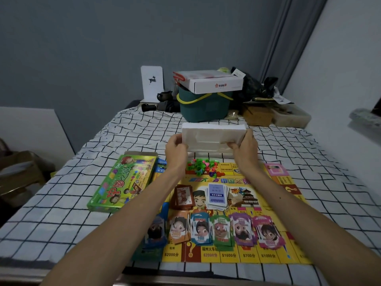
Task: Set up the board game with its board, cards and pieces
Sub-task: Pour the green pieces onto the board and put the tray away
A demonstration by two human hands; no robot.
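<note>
This is a home bedroom. A bed with a white, black-gridded sheet (61,203) fills it, with grey curtains (288,38) behind. A green plastic basket (204,108) clutters the bed's far end.

Both hands grip foam tray (213,135) above board (255,182)

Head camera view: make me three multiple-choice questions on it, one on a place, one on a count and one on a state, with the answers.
1. Where does the green game box lie?
A. Left of the game board
B. On the board
C. Right of the board

2. How many card decks lie at the board's middle?
A. One
B. Two
C. Four

3. How is the white foam tray placed?
A. Lying on the board
B. Held in one hand
C. Gripped by both hands

Answers:
1 A: the box lies on the checked sheet beside the board's left edge.
2 B: a brown deck and a blue deck lie there.
3 C: the left hand and right hand grip its ends.
</note>
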